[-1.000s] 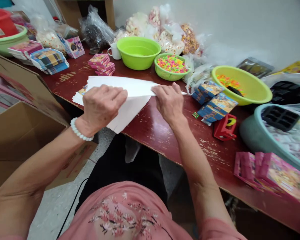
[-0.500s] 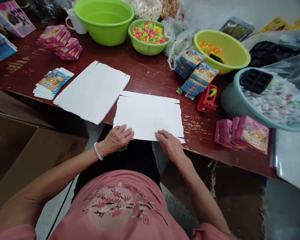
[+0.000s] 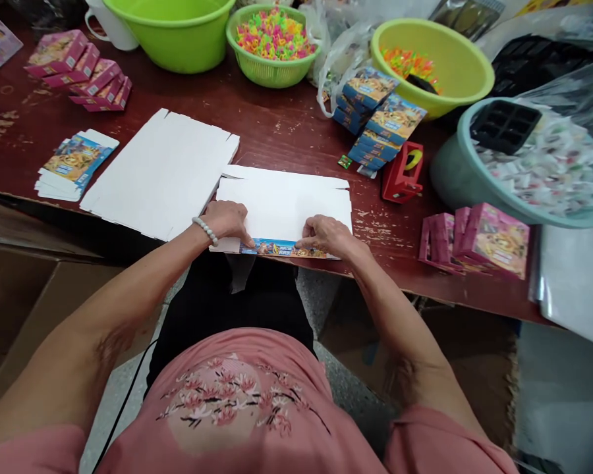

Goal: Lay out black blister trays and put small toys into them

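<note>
Running crosswise, the printed flap [image 3: 271, 247] at white card [image 3: 281, 201]'s near side is pressed by left hand [image 3: 230, 218] and right hand [image 3: 326, 234], thumbs down, pinch unclear.

- pink top [image 3: 277, 434] at bottom centre, kinda nice blossom print [image 3: 244, 395] with dark twigs
- black pants [image 3: 271, 306] just above
- pale bead bracelet [image 3: 205, 231], left of centre

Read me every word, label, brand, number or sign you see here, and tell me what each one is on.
Nothing reads clearly enough to quote.
Printed strip on the white card: lettering, too small to read.
Stacked blue boxes: lettering, too small.
Flat printed cartons: too blurred.
Near pink boxes: too blurred.
Far pink boxes: too blurred.
</note>
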{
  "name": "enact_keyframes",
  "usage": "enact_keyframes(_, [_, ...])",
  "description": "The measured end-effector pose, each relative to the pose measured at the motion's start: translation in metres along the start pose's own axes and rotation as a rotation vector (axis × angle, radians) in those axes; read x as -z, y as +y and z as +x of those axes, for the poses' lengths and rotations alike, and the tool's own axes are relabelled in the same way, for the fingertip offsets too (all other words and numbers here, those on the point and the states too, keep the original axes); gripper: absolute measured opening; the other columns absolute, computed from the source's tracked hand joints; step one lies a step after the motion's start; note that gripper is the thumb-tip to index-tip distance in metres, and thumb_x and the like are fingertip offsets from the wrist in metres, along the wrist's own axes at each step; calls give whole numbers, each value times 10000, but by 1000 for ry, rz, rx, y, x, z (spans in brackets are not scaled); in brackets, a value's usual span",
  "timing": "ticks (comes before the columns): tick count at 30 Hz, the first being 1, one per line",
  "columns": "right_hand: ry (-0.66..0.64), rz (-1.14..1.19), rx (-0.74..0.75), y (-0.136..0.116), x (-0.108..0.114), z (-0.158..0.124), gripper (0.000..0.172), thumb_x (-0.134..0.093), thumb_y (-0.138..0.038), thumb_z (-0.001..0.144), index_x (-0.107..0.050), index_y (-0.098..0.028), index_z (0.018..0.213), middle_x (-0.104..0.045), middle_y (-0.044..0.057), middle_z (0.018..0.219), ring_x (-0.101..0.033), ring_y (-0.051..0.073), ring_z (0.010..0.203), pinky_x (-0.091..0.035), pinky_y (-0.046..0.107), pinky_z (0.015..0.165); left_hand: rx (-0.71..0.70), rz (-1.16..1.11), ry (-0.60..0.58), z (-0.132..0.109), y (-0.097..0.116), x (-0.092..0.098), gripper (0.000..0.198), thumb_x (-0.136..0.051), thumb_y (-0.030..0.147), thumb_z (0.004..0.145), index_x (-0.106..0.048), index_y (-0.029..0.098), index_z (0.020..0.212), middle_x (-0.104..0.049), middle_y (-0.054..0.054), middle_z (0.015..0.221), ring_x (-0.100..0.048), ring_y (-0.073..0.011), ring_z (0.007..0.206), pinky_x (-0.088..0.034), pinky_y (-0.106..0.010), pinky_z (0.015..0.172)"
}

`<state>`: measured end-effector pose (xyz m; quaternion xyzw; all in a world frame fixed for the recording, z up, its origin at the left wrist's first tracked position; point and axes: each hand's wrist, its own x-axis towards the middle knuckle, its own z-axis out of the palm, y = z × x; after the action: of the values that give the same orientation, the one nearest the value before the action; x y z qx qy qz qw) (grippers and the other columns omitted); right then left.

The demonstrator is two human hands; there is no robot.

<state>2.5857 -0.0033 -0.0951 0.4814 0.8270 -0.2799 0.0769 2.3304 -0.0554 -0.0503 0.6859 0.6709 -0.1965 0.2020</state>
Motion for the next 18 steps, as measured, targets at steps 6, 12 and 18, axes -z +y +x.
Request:
enact_keyframes(6, [195, -88, -2, 9, -15, -5, 367, -829, -560, 830, -703, -225, 914, -649, 78, 1065, -632, 253, 952, -494, 342, 690, -126, -34, 38, -9, 10, -14, 503, -808, 572, 792, -700, 183, 1092, -745, -130, 1162, -678, -302, 1025, -483, -350, 782])
enact_keyframes(12, [285, 140, 119, 13, -17, -28, 394, -816, -541, 845, -727, -222, 1059, -686, 72, 1068, -668, 242, 958, -551, 372, 813, -305, -56, 210, -25, 51, -48, 281, -646, 354, 969, -646, 220, 1216, -752, -101, 1170, -675, -293, 1127, -448, -392, 899])
enact_keyframes(18, [1201, 683, 122, 68, 8, -99, 451, -636, -562, 958, -594, -356, 1357, -643, 71, 1347, -679, 263, 1191, -545, 498, 1039, -459, -462, 480, -59, 27, -11, 110, -635, 272, 951, -711, 194, 945, -740, -64, 1046, -681, -228, 960, -488, -345, 818])
